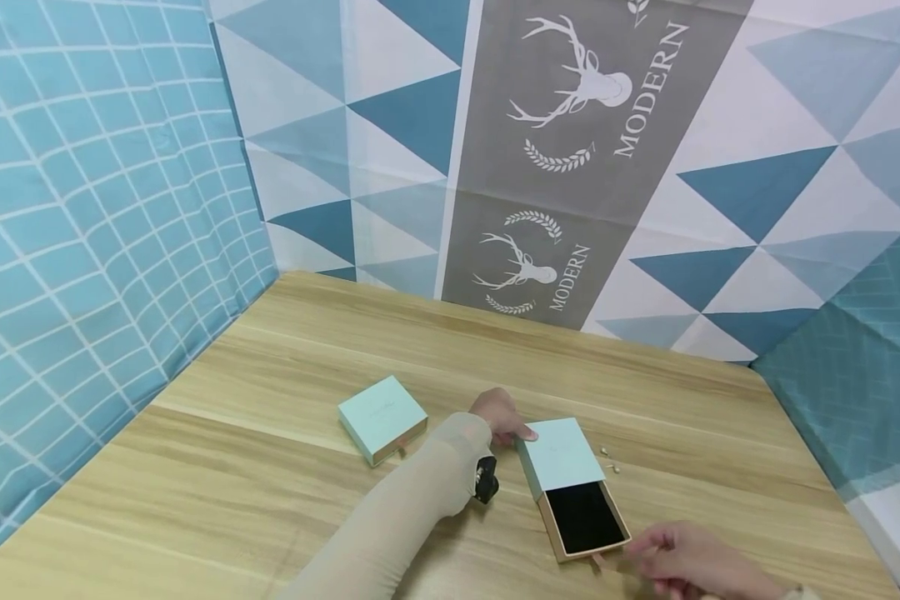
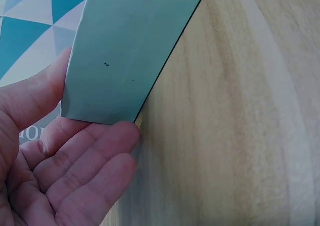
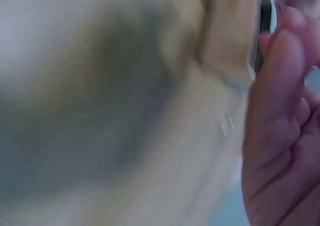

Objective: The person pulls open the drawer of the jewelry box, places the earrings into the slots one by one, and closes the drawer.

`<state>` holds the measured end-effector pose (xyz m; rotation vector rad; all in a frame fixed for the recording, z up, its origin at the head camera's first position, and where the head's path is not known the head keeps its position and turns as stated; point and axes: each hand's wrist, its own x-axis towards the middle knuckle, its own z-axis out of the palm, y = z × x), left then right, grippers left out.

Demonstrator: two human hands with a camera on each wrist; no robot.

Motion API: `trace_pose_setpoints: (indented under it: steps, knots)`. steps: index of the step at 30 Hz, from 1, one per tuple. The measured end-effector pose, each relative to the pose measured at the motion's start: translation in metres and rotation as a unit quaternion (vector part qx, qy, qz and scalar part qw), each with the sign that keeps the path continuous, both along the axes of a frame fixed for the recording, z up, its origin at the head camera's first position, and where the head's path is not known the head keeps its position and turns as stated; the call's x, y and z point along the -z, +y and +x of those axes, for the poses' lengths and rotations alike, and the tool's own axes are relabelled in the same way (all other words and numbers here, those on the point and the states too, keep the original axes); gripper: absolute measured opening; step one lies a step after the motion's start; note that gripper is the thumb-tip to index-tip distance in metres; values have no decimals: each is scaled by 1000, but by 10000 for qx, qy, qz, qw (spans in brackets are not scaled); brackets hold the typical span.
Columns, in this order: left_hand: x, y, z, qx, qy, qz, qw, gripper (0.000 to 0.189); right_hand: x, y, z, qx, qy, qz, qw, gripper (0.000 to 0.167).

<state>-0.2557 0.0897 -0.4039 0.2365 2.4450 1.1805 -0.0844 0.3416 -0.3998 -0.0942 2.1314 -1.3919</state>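
A: So what step is this? Mint box [image 1: 561, 454] on the counter [image 1: 232, 467], drawer [image 1: 552, 527] slid partway out toward the person, black lining [image 1: 588, 515] showing.

B: Opening it up, I'd guess. Left hand [image 1: 498, 415] is pinching the box's far-left corner, thumb on top. Right hand [image 1: 690, 560] is at the drawer's front corner, too blurry to tell if it's pinching anything.

A: Next move?

B: Probably calls for a delicate fingertip pickup of those tiny pieces [image 1: 616, 469] beside the box, left hand steadying it.
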Motion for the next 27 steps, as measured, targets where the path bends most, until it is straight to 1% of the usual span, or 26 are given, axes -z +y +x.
trace_pose_setpoints:
  steps: [2,3,6,8,10,13,17,20,27]
  knots:
    - [-1,-2,1,-41,-20,15,10000,37,-12,7,-10,-77,493,368,9981,31]
    - [-2,-3,1,-55,-25,18,10000,38,-18,9,-16,-56,688,704,9951,32]
    - [-1,-3,1,-133,-63,41,9999,41,-28,14,-33,-19,1376,1407,9804,34]
    - [0,-3,1,-155,-42,40,9999,44,-31,17,-43,-16,1653,1638,9725,36]
    - [3,-1,0,-164,-38,68,9998,44,-31,20,-51,38,1881,1736,9667,36]
    - [5,2,0,-144,-28,112,9998,41,-26,23,-59,258,2043,1782,9622,36]
    - [5,3,3,-140,-28,119,9998,40,-14,24,-67,388,2389,2196,9451,35]
    - [3,3,4,-171,-5,108,9998,41,-5,23,-74,309,2668,2632,9266,33]
    - [0,0,5,-213,-23,119,9997,39,10,20,-87,105,2974,3114,9025,31]
